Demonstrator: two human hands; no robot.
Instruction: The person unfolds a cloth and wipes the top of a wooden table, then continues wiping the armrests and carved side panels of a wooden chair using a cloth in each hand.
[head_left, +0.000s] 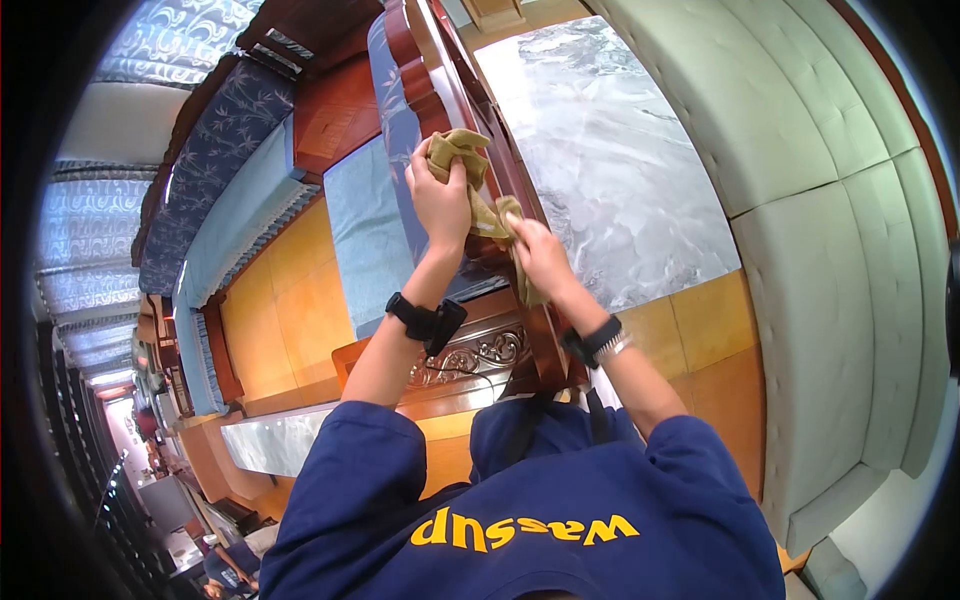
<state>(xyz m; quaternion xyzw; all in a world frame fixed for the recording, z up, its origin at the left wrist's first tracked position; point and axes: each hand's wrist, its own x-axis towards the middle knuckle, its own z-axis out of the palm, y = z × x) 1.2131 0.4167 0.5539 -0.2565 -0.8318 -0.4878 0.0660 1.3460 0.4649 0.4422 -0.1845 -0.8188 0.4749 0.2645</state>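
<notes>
An olive-tan cleaning cloth (486, 222) is bunched between my hands over the dark wooden backrest (430, 85) of a sofa. My left hand (440, 203) grips a crumpled wad of it, thumb pressed on top. Lower and to the right, my right hand (542, 260) has its fingers closed on another part of the cloth, close to the wooden edge. One part of the cloth hangs down below my right hand. Carved scrollwork (475, 355) decorates the wood nearer my body.
A blue bamboo-print sofa (215, 150) stands at the left, with a light-blue seat cover (368, 225) nearer. Right of the backrest is a grey marble-patterned surface (620, 160), then a pale tufted sofa (820, 300). Another person (228, 568) appears at the lower left.
</notes>
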